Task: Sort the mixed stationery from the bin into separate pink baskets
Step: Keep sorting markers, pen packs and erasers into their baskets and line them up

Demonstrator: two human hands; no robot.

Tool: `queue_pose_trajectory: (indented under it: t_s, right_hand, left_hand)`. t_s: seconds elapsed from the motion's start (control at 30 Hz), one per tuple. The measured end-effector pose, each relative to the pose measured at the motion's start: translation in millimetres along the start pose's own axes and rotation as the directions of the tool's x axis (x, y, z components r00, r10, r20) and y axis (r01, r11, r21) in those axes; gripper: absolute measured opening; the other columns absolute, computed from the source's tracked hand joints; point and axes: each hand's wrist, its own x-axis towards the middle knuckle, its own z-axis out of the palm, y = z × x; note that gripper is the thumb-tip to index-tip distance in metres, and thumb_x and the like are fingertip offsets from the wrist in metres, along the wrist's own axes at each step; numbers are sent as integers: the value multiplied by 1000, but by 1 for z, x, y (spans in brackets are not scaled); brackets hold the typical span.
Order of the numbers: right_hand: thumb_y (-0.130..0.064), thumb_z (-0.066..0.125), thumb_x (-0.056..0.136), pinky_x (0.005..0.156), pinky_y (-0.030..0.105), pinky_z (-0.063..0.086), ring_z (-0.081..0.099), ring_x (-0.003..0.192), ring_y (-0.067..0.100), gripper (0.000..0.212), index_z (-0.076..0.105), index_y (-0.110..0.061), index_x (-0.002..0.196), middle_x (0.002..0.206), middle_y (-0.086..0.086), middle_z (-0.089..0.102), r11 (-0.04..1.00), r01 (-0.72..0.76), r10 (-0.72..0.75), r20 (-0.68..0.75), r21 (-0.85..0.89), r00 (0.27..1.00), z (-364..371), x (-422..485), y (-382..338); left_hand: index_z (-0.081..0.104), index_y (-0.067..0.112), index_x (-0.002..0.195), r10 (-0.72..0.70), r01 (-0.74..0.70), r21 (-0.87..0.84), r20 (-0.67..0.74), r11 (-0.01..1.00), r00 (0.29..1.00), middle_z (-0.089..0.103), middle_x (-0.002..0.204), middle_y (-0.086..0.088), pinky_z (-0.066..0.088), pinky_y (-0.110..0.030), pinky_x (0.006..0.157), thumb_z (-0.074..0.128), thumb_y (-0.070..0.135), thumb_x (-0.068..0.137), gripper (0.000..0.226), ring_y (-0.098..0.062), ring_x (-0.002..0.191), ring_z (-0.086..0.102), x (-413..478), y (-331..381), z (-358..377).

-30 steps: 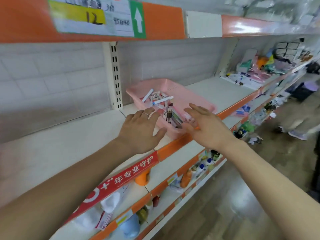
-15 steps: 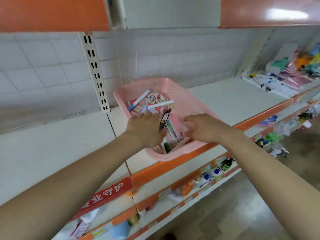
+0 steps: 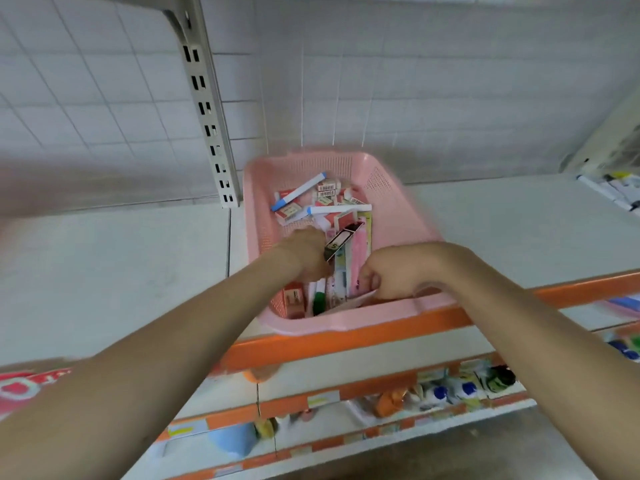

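A pink basket (image 3: 391, 188) stands on the white shelf, against its orange front edge. It holds mixed stationery: white pens with blue caps (image 3: 299, 195), small red-and-white boxes (image 3: 289, 212), long flat packs (image 3: 360, 258) and a narrow black pack (image 3: 343, 240) that stands tilted. My left hand (image 3: 304, 252) reaches down into the basket beside the black pack, and its fingers are hidden among the items. My right hand (image 3: 391, 271) is at the basket's near right part, fingers curled round the near end of the long flat packs.
The white shelf (image 3: 121, 271) stretches left and right of the basket. A slotted metal upright (image 3: 207, 112) runs up the tiled back wall. More goods lie at the far right (image 3: 616, 188). Lower shelves (image 3: 433, 393) carry bottles and packets.
Both hands went from hovering over the basket's near rim to down inside it. The view has closed in and tilted down on the basket.
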Motion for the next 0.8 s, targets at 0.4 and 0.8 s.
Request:
queue_pose_trajectory:
  t_s: [0.4, 0.8]
  right_hand:
    - [-13, 52, 96, 65, 44, 46, 57, 73, 28, 22, 60, -34, 93, 94, 13, 70, 978, 207, -206, 51, -8, 977, 3, 6, 11]
    - [-34, 47, 103, 66, 36, 39, 45, 74, 20, 15, 50, -21, 97, 86, 6, 53, 920, 252, -171, -270, 301, 948, -13, -9, 48]
  left_hand:
    - [55, 8, 109, 32, -7, -198, 123, 980, 992, 58, 89, -7, 42, -30, 67, 52, 36, 101, 30, -20, 76, 53, -2, 0, 3]
    - [44, 11, 84, -257, -223, -872, -358, 437, 898, 44, 62, -6, 40, -33, 47, 49, 15, 101, 18, -17, 44, 43, 1, -4, -19]
